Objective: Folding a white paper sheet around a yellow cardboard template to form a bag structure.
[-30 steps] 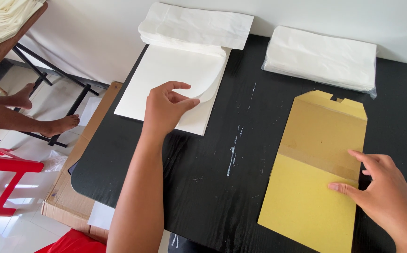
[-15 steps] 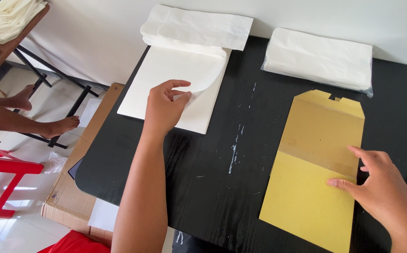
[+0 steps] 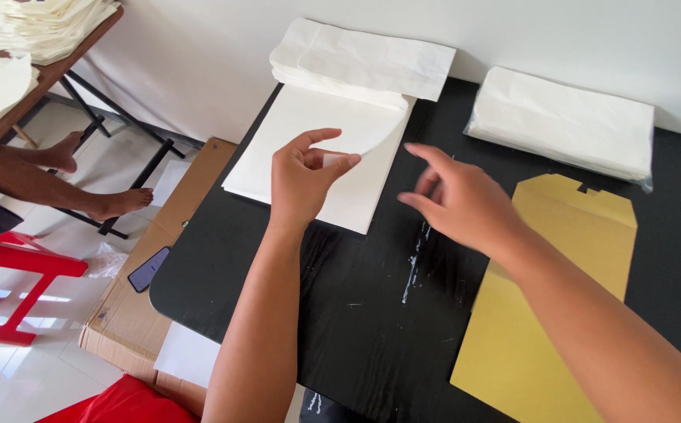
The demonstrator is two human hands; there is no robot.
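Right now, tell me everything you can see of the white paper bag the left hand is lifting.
The white paper bag is flat, thin and matte, lying on top of a stack at the black table's far left edge. Its right corner curls upward, pinched between thumb and fingers of the left hand. The right hand hovers beside it, not touching.

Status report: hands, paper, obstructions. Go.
Left hand pinching top sheet of white stack. Right hand open, above table. Nothing between them.

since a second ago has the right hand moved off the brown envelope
Yes. The right hand has left the brown envelope and swung left across the black table, toward the white sheet that the left hand pinches.
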